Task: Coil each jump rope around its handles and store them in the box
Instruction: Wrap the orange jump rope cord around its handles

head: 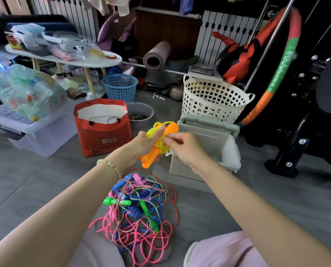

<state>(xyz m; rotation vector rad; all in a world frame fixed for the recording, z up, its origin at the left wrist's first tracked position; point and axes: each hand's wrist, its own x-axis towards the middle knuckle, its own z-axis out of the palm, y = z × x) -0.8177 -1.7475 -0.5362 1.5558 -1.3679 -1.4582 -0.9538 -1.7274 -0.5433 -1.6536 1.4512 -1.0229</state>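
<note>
Head view: the left hand (139, 146) grips a pair of orange handles (147, 161) held together, its thumb pressing down on the yellow cord (158, 142) wound around them. The right hand (185, 151) pinches a strand of that cord between thumb and fingertips, just beside the left thumb. This jump rope is held above the floor, in front of the grey box (236, 163), whose lid stands open behind it. Below the forearms, a tangled pile of jump ropes (139, 206) in pink, blue, green and red lies on the floor between the person's knees. A red paper bag (103, 132) stands left of the box, and a white basket (212, 101) stands behind it.
</note>
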